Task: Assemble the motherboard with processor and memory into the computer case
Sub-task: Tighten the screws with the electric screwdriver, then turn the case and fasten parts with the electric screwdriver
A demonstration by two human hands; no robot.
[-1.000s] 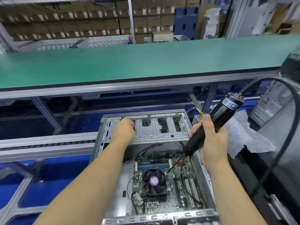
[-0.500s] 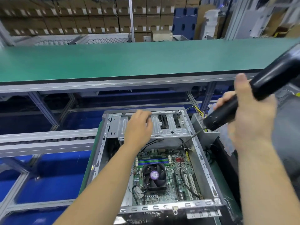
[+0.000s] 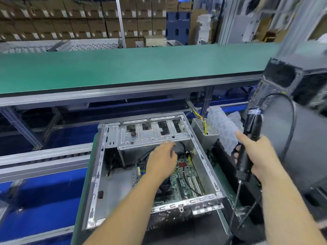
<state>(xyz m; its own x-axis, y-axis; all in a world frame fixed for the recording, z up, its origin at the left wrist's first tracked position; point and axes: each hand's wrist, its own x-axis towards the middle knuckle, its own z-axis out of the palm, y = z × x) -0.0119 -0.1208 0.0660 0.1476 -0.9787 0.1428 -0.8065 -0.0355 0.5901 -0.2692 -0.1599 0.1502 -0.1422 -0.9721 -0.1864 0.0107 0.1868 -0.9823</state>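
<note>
The case (image 3: 99,174) lies open on its side on the bench (image 3: 83,206), with the motherboard (image 3: 185,183) flat on its floor toward the right wall. A metal drive cage (image 3: 152,133) spans the far end of the case. The left hand (image 3: 161,160) reaches down into the case, over the board just below the cage edge; its fingers are loosely curled and blurred, and I cannot tell whether they hold anything. Black cables (image 3: 184,151) run down from under the cage past that hand and across the board. The right hand (image 3: 256,156) is outside the case to the right, wrapped around a black electric screwdriver (image 3: 246,156) held upright, thumb raised along its body, bit (image 3: 238,191) pointing down beside the case's right wall. A cord (image 3: 290,124) loops from the top of the tool. A power supply (image 3: 203,129) with yellow wires sits just beyond the case's far right corner, next to a sheet of bubble wrap (image 3: 223,128). A second, dark case (image 3: 300,85) stands at the right.
</note>
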